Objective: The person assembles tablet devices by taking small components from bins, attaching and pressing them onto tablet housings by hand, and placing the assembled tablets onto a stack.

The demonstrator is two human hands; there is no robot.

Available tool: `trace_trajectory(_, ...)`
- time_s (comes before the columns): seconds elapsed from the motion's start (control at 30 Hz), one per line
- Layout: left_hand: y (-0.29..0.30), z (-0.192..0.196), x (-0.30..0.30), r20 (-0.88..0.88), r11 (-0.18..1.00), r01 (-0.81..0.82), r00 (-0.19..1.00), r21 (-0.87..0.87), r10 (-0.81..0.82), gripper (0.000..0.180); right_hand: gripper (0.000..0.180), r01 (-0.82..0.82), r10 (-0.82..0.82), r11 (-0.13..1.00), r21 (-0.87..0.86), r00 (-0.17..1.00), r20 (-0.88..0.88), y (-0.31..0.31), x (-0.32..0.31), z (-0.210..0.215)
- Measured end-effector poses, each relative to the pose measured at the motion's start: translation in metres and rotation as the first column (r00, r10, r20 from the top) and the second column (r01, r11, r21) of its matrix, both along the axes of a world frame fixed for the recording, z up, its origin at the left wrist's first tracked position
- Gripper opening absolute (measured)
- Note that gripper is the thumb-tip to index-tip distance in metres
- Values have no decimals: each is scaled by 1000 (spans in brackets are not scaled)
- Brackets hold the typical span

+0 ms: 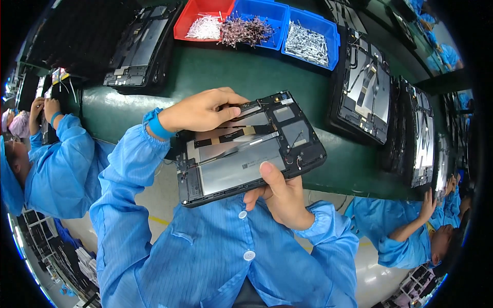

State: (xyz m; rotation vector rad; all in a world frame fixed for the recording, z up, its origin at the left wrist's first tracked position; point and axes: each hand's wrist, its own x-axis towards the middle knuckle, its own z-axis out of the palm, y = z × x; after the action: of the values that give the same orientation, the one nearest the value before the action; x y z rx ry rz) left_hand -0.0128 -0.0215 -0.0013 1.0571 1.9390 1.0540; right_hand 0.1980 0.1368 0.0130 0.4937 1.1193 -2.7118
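Observation:
I hold an opened tablet body (241, 161), black frame with a silver battery plate and flat cables showing, tilted above the edge of the green table (215, 77). My right hand (277, 197) grips its near edge from below, thumb lying on the silver plate. My left hand (203, 110) rests on the far upper edge, fingers pressing near a dark strip at the top. Both forearms wear blue sleeves; a blue band sits on my left wrist.
A red bin (187, 20) and two blue bins (267, 13) (331, 38) of small parts stand at the table's far side. Stacks of opened tablets lie at the left (138, 49) and right (362, 90). Co-workers in blue sit at the left (56, 164) and right (405, 231).

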Motion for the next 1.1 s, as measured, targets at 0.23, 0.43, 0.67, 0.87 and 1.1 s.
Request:
trace_trajectory(0.23, 4, 13, 4, 64, 998, -15, 998, -55, 19, 32, 30, 14, -15, 1000, -10, 1000, -21, 2, 4, 4)
trace_trajectory(0.43, 5, 8, 3, 212, 998, -52, 975, -39, 59, 36, 28, 1, -2, 1000, -3, 998, -66, 10, 4, 10)
trace_trajectory(0.67, 20, 37, 13, 441, 989, -114, 886, -91, 143, 40, 28, 37, -33, 998, 41, 996, -87, 30, 7, 20)
trace_trajectory(0.87, 35, 28, -4, 101, 989, -133, 987, 56, 127, 33, 25, 18, -11, 994, 108, 997, -70, 16, 9, 21)
trace_trajectory(1.1, 37, 10, 0, -249, 997, -3, 968, 73, 22, 30, 29, 169, -163, 978, -119, 985, 53, -26, 8, 3)
